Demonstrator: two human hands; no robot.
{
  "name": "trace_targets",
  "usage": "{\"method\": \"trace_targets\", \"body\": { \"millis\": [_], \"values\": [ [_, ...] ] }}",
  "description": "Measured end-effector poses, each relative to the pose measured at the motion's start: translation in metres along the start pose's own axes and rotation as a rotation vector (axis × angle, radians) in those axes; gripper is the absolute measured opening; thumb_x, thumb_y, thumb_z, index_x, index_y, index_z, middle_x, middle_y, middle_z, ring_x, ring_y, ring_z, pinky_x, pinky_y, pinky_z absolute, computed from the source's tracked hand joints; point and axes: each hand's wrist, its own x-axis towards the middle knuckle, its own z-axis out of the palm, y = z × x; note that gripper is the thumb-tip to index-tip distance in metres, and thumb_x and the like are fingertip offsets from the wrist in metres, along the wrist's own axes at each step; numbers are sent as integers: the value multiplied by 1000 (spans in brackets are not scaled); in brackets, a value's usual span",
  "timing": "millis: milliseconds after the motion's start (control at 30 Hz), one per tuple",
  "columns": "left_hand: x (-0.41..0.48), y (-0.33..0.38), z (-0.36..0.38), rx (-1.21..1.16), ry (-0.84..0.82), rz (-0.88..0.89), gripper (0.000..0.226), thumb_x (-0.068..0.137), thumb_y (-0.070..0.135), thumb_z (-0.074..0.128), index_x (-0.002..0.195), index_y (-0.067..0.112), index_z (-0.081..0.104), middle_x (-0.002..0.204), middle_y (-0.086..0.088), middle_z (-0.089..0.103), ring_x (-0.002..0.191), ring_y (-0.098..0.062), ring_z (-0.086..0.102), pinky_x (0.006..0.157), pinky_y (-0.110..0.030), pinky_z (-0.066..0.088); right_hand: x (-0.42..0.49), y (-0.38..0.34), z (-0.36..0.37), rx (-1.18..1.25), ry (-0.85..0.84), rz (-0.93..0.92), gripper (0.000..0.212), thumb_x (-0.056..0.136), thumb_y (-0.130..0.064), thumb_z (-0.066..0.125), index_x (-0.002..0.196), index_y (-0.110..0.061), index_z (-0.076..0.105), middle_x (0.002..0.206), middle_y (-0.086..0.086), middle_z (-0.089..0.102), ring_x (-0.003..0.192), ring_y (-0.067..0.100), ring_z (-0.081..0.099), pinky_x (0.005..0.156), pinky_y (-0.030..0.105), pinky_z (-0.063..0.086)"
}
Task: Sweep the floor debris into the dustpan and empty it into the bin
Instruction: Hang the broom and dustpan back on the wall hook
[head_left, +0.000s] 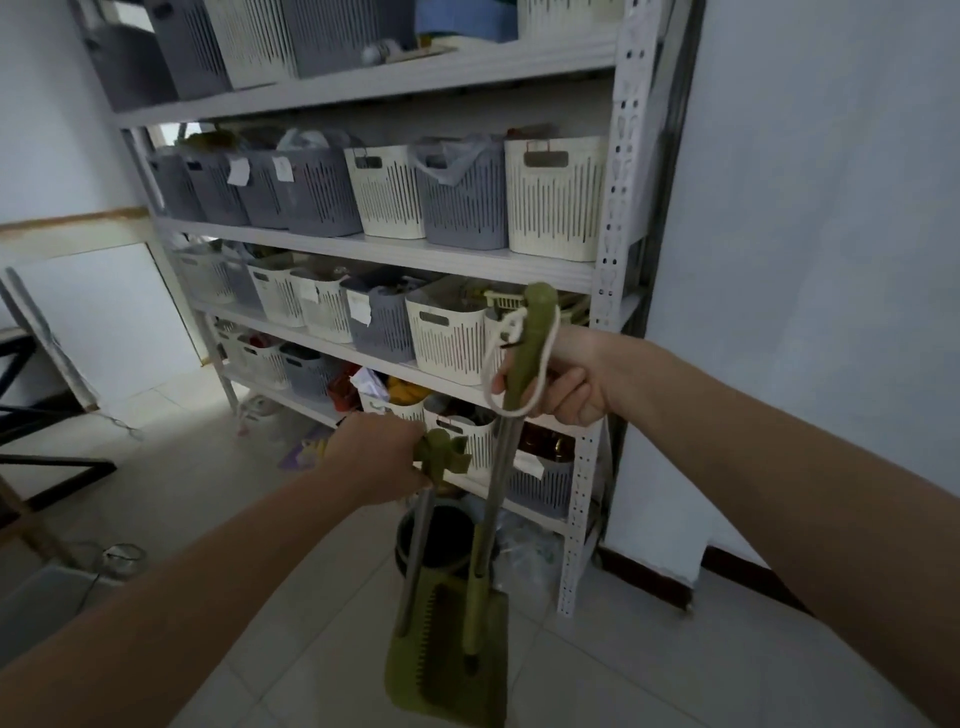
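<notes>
Gripping broom (494, 493), dustpan (447, 670), near shelf post (582, 519)

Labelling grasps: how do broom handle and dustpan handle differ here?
The broom handle reaches higher than the dustpan handle. The broom handle carries a white cord loop; the dustpan handle has a forked clip. The right hand grips the broom handle, the left hand the dustpan handle. Both are green, on metal shafts.
</notes>
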Motion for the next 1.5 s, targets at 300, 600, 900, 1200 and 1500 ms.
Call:
{"method": "trace_targets", "body": {
  "millis": [300, 600, 900, 1200, 1500],
  "values": [
    [-2, 93, -47, -154, 47, 179, 51, 76, 70, 59, 100, 26, 69, 91, 6, 71, 88, -14, 66, 66, -24, 39, -84, 47, -24, -91, 49, -373, 54, 92, -39, 17, 83, -9, 62, 41, 5, 31, 27, 11, 20, 34, 10, 17],
    [-36, 208, -86, -333, 62, 238, 108, 33, 105, 0, 68, 21, 59, 58, 8, 53, 60, -9, 55, 51, -23, 38, -183, 115, -28, -486, 504, -583, 29, 89, -31, 64, 62, -23, 69, 30, -9, 41, 25, 4, 34, 31, 14, 26],
    [-62, 280, -129, -404, 36, 281, 76, 60, 92, 48, 69, 18, 63, 62, 5, 63, 63, -10, 62, 53, -27, 43, -231, 173, -26, -175, 943, -803, 34, 87, -15, 65, 56, -9, 52, 51, 4, 51, 43, 8, 47, 51, 22, 41],
    [-74, 329, -194, -392, 87, 432, 77, 56, 95, 48, 65, 19, 57, 61, 4, 56, 62, -15, 59, 54, -28, 40, -297, 184, -16, 293, 1155, -937, 29, 81, 1, 61, 57, -8, 46, 38, -2, 41, 34, 10, 35, 39, 20, 30],
    [-87, 335, -219, -416, 108, 498, 74, 60, 93, 48, 64, 19, 51, 63, 3, 55, 65, -16, 60, 58, -28, 42, -312, 182, -2, 317, 1279, -975, 19, 77, 2, 57, 59, -4, 51, 38, 0, 40, 32, 11, 34, 38, 18, 31]
  ]
}}
